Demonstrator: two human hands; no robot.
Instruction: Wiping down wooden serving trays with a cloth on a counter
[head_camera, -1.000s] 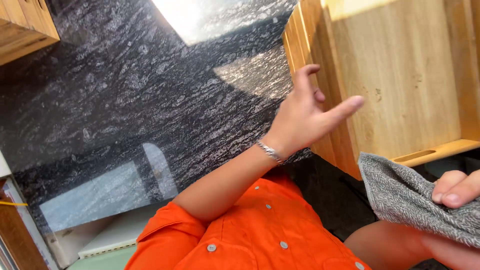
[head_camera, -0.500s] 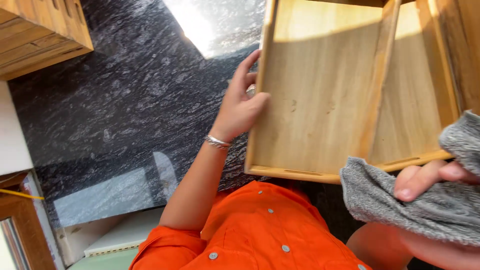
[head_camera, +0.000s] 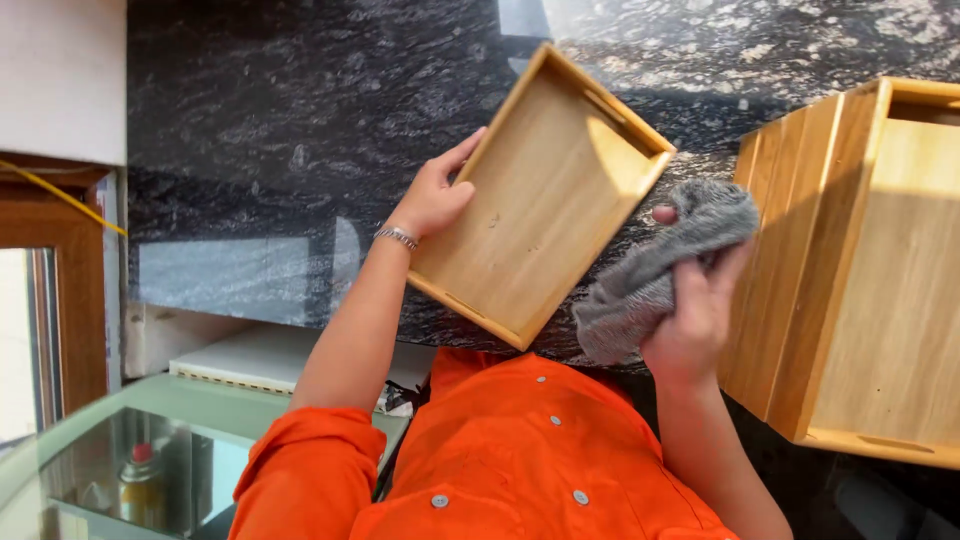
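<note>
Left hand (head_camera: 435, 195) gripped the edge of a shallow rectangular light-wood tray (head_camera: 540, 195), held tilted over the black speckled stone desk (head_camera: 280, 110). Right hand (head_camera: 695, 310) clutched a grey knitted cloth (head_camera: 660, 265) touching the tray's corner; larger wooden box (head_camera: 860, 260) just beside

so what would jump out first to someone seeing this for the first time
The shallow wooden tray at centre, tilted over the black stone counter and gripped at its edge by the left hand. Just right of it, the right hand clutches a bunched grey cloth near the tray's corner. The bright orange shirt fills the bottom, and a larger wooden box stands at the right edge.
</note>
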